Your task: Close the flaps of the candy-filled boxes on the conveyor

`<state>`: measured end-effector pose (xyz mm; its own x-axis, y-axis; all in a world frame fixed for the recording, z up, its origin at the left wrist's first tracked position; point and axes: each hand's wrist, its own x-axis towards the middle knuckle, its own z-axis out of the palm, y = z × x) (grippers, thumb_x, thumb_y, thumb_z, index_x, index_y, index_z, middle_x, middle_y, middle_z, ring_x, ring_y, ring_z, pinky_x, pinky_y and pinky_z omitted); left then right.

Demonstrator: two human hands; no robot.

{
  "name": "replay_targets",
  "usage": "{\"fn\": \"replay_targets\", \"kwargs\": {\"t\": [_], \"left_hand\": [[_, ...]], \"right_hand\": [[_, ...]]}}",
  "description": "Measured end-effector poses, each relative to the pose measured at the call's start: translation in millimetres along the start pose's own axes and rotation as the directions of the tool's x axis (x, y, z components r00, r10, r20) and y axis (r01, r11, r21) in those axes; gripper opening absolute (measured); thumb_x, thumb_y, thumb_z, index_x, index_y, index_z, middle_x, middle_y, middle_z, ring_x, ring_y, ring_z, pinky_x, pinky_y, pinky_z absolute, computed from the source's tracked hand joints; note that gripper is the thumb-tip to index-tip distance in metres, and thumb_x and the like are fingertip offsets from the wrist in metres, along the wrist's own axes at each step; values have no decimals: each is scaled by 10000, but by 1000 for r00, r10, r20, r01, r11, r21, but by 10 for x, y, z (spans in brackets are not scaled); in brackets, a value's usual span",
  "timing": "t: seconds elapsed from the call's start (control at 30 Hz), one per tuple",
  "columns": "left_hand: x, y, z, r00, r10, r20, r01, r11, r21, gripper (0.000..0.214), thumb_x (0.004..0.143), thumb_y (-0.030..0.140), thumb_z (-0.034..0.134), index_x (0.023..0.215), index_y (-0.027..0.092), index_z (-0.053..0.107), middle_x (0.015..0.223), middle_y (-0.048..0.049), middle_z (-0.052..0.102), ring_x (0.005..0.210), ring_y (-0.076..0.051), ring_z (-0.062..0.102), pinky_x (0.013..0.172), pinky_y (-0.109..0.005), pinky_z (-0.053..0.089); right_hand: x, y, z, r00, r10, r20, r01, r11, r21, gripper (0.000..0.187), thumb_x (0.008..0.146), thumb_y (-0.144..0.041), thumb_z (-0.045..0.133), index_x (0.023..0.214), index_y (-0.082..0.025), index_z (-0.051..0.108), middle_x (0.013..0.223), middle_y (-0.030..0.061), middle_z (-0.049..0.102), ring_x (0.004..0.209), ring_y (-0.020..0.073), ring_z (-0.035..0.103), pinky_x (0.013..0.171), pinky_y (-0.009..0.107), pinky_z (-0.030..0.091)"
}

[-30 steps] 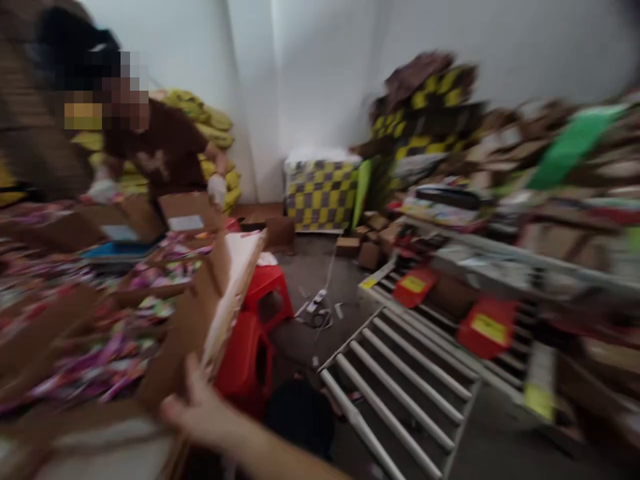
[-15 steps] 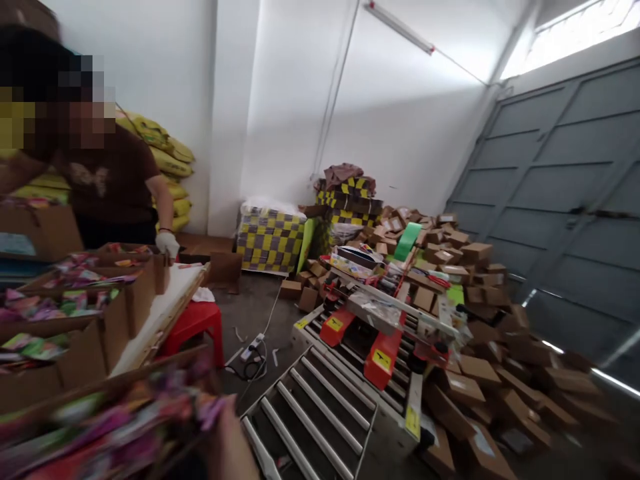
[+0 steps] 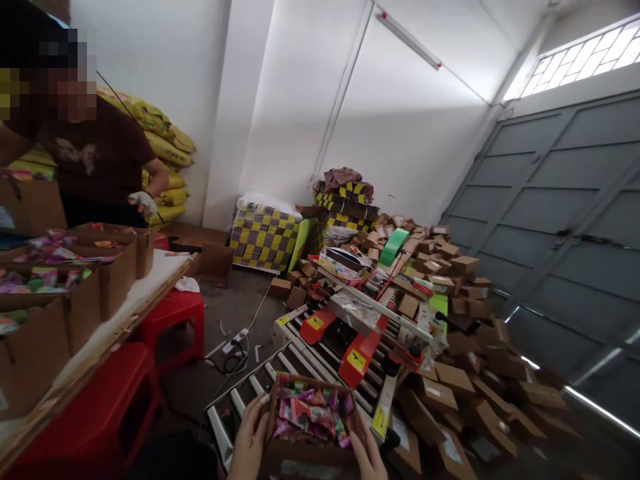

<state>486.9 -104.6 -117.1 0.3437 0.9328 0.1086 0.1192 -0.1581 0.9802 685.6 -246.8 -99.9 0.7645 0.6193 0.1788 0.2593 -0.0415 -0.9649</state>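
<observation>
Lower centre of frame: open carton (image 3: 313, 455) of wrapped packets (image 3: 307, 413), clasped between left hand (image 3: 253, 430) and right hand (image 3: 369, 455), fingers curved along opposite walls, probably to keep it level, contents in. Touching both hands, in front of roller conveyor (image 3: 256, 385). Left edge: similar filled boxes (image 3: 85, 320) lined along counter (image 3: 150, 288).

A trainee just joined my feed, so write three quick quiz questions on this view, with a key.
1. What do the left hand and right hand hold between them?
2. True or false: in this view, the rollers lie to the right of the stools.
3. What colour are the sacks stacked behind the co-worker? A) blue B) yellow C) white

Key: 1. an open box of packets; 2. true; 3. B
</observation>
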Motion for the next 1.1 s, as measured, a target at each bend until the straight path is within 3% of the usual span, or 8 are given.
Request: {"fn": "replay_targets", "kwargs": {"t": [0.1, 0.2, 0.4, 0.6, 0.8, 0.93, 1.0, 1.1], "left_hand": [[21, 140, -58, 990, 129, 57, -128, 992, -11, 368, 800, 509, 447, 968, 262, 663, 1118, -81, 608, 1115, -269, 529, 1007, -388, 386], [121, 355, -146, 930, 157, 331, -203, 973, 107, 168, 744, 389, 593, 761, 243, 674, 958, -48, 617, 963, -232, 553, 887, -331, 425], [459, 597, -82, 792, 7, 611, -330, 847, 418, 155, 601, 254, 744, 699, 198, 638, 899, -10, 603, 914, -199, 523, 794, -281, 396], [568, 588, 10, 747, -5, 664, -425, 765, 484, 148, 660, 162, 621, 797, 201, 664, 991, -61, 631, 969, -247, 554, 847, -325, 408], [716, 563, -121, 696, 30, 718, -351, 886, 303, 249, 757, 160, 449, 828, 179, 687, 904, -38, 688, 893, -195, 606, 771, -268, 439], [597, 605, -159, 794, 14, 608, -103, 988, 113, 383, 848, 279, 342, 1017, 157, 663, 941, -50, 702, 831, -174, 628, 617, -230, 439], [518, 701, -82, 822, 119, 557, -226, 966, 127, 309, 819, 312, 441, 875, 175, 713, 835, -32, 712, 781, -171, 621, 666, -240, 432], [501, 891, 133, 789, 135, 599, -400, 854, 333, 192, 756, 262, 558, 742, 202, 740, 728, -12, 715, 719, -166, 615, 673, -238, 424]], "right_hand": [[144, 8, -29, 999, 2, -49, -6, 997, -72, 578, 668, -611, 626, 1080, -211, 689, 1164, 80, 653, 1155, 305, 551, 975, 377, 451], [264, -111, 21, 984, -90, 152, 122, 969, -216, 457, 689, -582, 606, 952, -235, 746, 1079, 90, 690, 1073, 306, 601, 948, 376, 465], [381, -556, 185, 798, -116, 592, 440, 783, -440, 315, 807, -497, 531, 806, -269, 749, 946, 64, 685, 917, 241, 627, 815, 325, 482], [424, -434, 431, 908, -260, 329, 419, 594, -687, 400, 834, -557, 490, 655, -220, 610, 740, 33, 609, 717, 192, 595, 646, 277, 424], [472, -237, 675, 889, -427, 166, 380, 485, -787, 574, 905, -611, 249, 741, -192, 606, 768, 95, 611, 748, 239, 577, 717, 353, 389], [430, -229, 721, 856, -477, 200, 463, 533, -708, 588, 930, -571, 173, 804, -190, 603, 783, 98, 619, 752, 230, 577, 699, 339, 408], [417, -248, 706, 837, -485, 254, 514, 537, -669, 560, 950, -521, 175, 755, -205, 595, 751, 72, 620, 728, 206, 580, 678, 310, 415], [420, -297, 628, 814, -472, 338, 572, 547, -611, 528, 969, -422, 189, 686, -212, 583, 708, 49, 625, 711, 187, 583, 669, 292, 421]]}}
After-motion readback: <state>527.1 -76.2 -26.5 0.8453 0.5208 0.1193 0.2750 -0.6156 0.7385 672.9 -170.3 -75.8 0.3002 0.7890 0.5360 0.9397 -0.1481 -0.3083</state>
